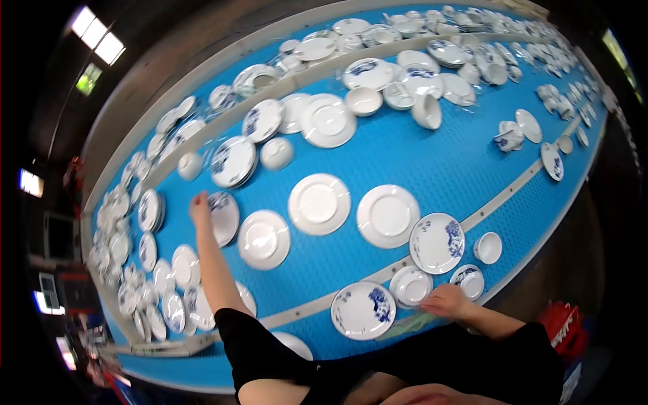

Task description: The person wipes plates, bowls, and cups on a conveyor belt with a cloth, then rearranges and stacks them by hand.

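Chip risk at both hands, crockery packed close.
My left hand [201, 208] is at the rim of the blue-patterned plate [224, 219], fingers bunched; too blurred to tell if they pinch it. A sloppy pull could slide it into the plain plate [264, 239] just beside. My right hand [445, 301] is low by the small white dish [410, 287], fingers together, grip unclear, green strip [408, 325] below. Wrist is near the patterned bowl [467, 281]; a sideways swing could knock it. Big flowered plate [437, 243] lies across the metal strip [503, 196], might rock if bumped.
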`<state>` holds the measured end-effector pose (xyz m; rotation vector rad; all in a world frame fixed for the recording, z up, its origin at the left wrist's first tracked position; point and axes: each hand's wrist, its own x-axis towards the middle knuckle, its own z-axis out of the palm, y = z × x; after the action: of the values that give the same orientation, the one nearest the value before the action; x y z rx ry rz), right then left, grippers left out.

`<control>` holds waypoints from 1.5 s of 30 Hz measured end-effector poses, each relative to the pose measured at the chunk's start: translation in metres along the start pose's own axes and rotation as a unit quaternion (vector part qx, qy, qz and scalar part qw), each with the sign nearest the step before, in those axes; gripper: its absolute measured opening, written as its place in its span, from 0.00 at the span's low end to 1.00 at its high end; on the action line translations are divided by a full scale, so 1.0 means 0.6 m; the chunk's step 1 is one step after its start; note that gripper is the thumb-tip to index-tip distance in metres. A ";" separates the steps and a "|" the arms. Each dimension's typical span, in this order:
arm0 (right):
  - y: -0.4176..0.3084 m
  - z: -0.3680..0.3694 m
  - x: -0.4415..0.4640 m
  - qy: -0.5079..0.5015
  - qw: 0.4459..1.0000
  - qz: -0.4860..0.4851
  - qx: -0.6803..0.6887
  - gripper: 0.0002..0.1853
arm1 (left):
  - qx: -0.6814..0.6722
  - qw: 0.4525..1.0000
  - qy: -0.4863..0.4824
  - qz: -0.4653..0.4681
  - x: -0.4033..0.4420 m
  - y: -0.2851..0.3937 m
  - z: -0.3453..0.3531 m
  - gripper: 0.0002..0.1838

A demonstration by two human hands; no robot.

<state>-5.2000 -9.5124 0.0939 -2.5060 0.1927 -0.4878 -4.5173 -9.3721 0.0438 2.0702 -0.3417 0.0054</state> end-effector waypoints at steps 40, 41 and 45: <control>0.255 -0.274 -0.146 -0.028 0.967 0.131 0.217 0.10 | -0.372 0.840 -0.170 -0.355 -0.998 0.441 0.170 0.19; 0.267 -0.287 -0.152 -0.041 0.962 0.115 0.243 0.11 | -0.319 0.876 -0.162 -0.324 -0.996 0.430 0.186 0.18; 0.332 -0.371 -0.181 -0.044 0.971 0.082 0.221 0.13 | -0.251 0.882 -0.163 -0.365 -0.993 0.408 0.226 0.17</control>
<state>-5.3920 -9.7648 0.1202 -2.0512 0.2265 -0.3108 -5.1678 -9.4589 0.0981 1.5586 0.2417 -0.8120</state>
